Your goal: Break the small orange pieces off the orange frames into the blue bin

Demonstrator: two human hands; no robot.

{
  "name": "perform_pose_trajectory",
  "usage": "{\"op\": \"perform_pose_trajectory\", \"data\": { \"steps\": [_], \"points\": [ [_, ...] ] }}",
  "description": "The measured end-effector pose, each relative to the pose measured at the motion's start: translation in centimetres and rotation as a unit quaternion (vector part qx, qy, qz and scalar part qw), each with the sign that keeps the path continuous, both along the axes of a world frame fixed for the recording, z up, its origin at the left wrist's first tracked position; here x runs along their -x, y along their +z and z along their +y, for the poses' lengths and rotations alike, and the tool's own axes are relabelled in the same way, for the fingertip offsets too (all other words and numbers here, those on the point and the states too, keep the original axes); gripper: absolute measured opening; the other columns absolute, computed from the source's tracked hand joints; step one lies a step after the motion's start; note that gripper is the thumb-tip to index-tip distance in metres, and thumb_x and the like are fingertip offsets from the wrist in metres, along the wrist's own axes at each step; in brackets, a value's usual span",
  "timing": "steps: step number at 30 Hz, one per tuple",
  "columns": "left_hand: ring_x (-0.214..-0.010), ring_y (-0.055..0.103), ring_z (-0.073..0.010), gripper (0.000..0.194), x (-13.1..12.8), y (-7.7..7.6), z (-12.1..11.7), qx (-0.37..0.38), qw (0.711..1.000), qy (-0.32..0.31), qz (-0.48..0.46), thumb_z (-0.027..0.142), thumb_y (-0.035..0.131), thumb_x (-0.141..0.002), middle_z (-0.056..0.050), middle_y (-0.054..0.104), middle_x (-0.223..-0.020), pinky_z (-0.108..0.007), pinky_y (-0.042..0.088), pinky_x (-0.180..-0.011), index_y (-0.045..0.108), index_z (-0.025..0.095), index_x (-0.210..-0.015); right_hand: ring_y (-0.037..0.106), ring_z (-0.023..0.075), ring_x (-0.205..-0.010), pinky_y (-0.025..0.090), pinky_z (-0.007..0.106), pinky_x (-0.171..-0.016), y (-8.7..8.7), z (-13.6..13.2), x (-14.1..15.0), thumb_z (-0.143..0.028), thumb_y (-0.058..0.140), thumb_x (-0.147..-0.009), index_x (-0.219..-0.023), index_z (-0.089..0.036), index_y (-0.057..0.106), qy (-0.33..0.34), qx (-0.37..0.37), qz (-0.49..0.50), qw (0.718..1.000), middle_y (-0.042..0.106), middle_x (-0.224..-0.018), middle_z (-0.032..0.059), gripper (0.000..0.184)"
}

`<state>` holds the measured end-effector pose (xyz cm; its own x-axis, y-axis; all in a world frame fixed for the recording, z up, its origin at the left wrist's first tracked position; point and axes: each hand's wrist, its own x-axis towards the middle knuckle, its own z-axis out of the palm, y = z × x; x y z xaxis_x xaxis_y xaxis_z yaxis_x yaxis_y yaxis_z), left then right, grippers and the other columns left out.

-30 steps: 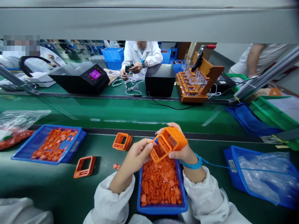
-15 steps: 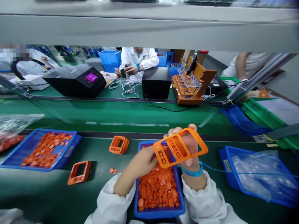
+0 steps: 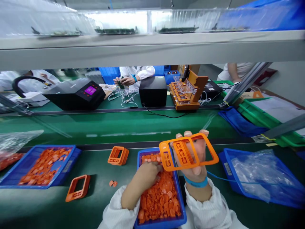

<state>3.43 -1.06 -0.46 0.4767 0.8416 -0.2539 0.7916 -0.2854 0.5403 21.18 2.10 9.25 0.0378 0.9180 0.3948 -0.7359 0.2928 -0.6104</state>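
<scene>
Nearest, a blue tray (image 3: pixel 162 224) heaped with small orange pieces (image 3: pixel 159 203) sits on the green bench (image 3: pixel 100 210). The left hand (image 3: pixel 147 175) reaches over its left side, fingers curled down among the pieces; whether they pinch one, I cannot tell. Just right of it, the right hand (image 3: pixel 201 151) holds several orange frames (image 3: pixel 185 166) above the tray's far end, palm behind them, one frame overlapping the others at an offset. They look light and fairly stiff, though the thin rims would probably flex if squeezed, and smooth faces could let them slide across each other. The outer edges and corners seem the safest hold; the narrow bars around the slots look the likeliest to snap. At left, an orange frame stack (image 3: pixel 72 196) stands nearest, two loose orange bits (image 3: pixel 111 183) beyond it, then another frame stack (image 3: pixel 124 157), with a second blue tray (image 3: pixel 64 173) of orange pieces further left. At right is a blue bin (image 3: pixel 234 187) of clear plastic. Far off, an orange fixture (image 3: pixel 201 86) and a black box (image 3: pixel 153 93) stand near a co-worker's hands (image 3: pixel 128 81).
</scene>
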Motion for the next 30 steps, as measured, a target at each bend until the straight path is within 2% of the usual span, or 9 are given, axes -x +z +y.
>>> {"op": "perform_pose_trajectory", "data": {
  "steps": [4, 10, 12, 14, 18, 22, 25, 27, 30],
  "points": [
    [-0.121, 0.072, -0.0392, 0.029, -0.2, 1.0, 0.2, 0.019, 0.998, -0.013, 0.05, 0.013, 0.067, -0.09, -0.016, 0.078, -0.128, -0.049, 0.057, -0.101, 0.083, 0.019, -0.113, 0.066, 0.0279, -0.116, 0.061, 0.054, -0.107, -0.3, 0.2, 0.0, -0.051, 0.107, -0.056, -0.131, -0.053, 0.062, 0.014, -0.007, 0.012, 1.0, 0.063, -0.122, 0.0019, 0.088],
    [-0.117, 0.074, -0.0332, 0.031, 0.0, 1.1, 0.3, 0.006, 0.999, 0.002, 0.038, 0.011, 0.07, -0.09, -0.01, 0.081, -0.121, -0.043, 0.057, -0.102, 0.083, 0.022, -0.116, 0.068, 0.0249, -0.118, 0.057, 0.054, -0.115, -0.5, 0.3, 0.2, -0.047, 0.106, -0.061, -0.134, -0.053, 0.063, 0.034, -0.032, 0.029, 0.999, 0.065, -0.125, 0.0007, 0.085],
    [-0.117, 0.074, -0.0289, 0.035, 0.1, 1.2, 0.3, -0.009, 1.0, 0.009, 0.005, 0.01, 0.069, -0.091, -0.008, 0.08, -0.126, -0.039, 0.056, -0.104, 0.081, 0.024, -0.121, 0.067, 0.0246, -0.117, 0.056, 0.054, -0.116, -0.4, 0.3, 0.2, -0.048, 0.106, -0.061, -0.134, -0.052, 0.063, 0.027, -0.027, 0.022, 0.999, 0.066, -0.125, 0.0005, 0.084],
    [-0.118, 0.073, -0.024, 0.038, 0.2, 1.5, 0.2, -0.03, 0.996, 0.012, -0.082, 0.007, 0.07, -0.091, -0.005, 0.078, -0.129, -0.033, 0.054, -0.106, 0.08, 0.025, -0.123, 0.067, 0.0253, -0.118, 0.058, 0.054, -0.114, -0.4, 0.2, 0.2, -0.05, 0.106, -0.061, -0.134, -0.052, 0.063, 0.022, -0.019, 0.013, 0.999, 0.066, -0.124, 0.0005, 0.084],
    [-0.108, 0.073, -0.0189, 0.025, 0.7, 2.8, 0.0, -0.059, 0.964, 0.019, -0.259, 0.004, 0.071, -0.092, -0.004, 0.08, -0.111, -0.026, 0.054, -0.1, 0.082, 0.021, -0.106, 0.066, 0.0253, -0.119, 0.064, 0.049, -0.103, -0.5, 0.2, 0.3, -0.051, 0.106, -0.06, -0.134, -0.053, 0.061, 0.03, -0.012, 0.012, 0.999, 0.065, -0.126, 0.0004, 0.087],
    [-0.103, 0.073, -0.019, 0.022, 2.0, 4.8, -0.4, -0.071, 0.945, 0.03, -0.318, 0.008, 0.067, -0.097, -0.006, 0.08, -0.106, -0.028, 0.054, -0.096, 0.083, 0.021, -0.105, 0.066, 0.0259, -0.118, 0.061, 0.05, -0.104, -0.7, 0.1, 0.5, -0.052, 0.106, -0.059, -0.133, -0.052, 0.059, 0.03, -0.002, -0.002, 1.0, 0.065, -0.125, 0.0004, 0.087],
    [-0.098, 0.072, -0.0198, 0.015, 3.1, 5.5, -0.7, -0.058, 0.923, 0.077, -0.373, 0.019, 0.07, -0.099, -0.009, 0.077, -0.104, -0.029, 0.055, -0.089, 0.084, 0.02, -0.105, 0.066, 0.028, -0.118, 0.058, 0.054, -0.108, -0.9, 0.2, 0.8, -0.054, 0.106, -0.059, -0.133, -0.05, 0.058, 0.029, 0.004, -0.014, 0.999, 0.066, -0.122, 0.0013, 0.088],
    [-0.091, 0.072, -0.0195, 0.015, 3.6, 5.5, -0.9, -0.025, 0.888, 0.13, -0.44, 0.027, 0.077, -0.097, -0.01, 0.075, -0.105, -0.028, 0.057, -0.083, 0.084, 0.019, -0.107, 0.066, 0.0281, -0.119, 0.057, 0.055, -0.11, -1.2, 0.2, 1.2, -0.054, 0.106, -0.058, -0.134, -0.05, 0.056, 0.039, 0.005, -0.013, 0.999, 0.066, -0.121, 0.0014, 0.09],
    [-0.087, 0.072, -0.0187, 0.024, 3.4, 5.2, -1.1, 0.026, 0.816, 0.192, -0.544, 0.034, 0.086, -0.09, -0.01, 0.074, -0.104, -0.029, 0.059, -0.081, 0.083, 0.018, -0.108, 0.068, 0.0281, -0.117, 0.058, 0.053, -0.107, -2.0, 0.0, 2.2, -0.054, 0.107, -0.055, -0.135, -0.049, 0.055, 0.065, 0.015, -0.016, 0.998, 0.067, -0.12, 0.0014, 0.095]
  ]
}}
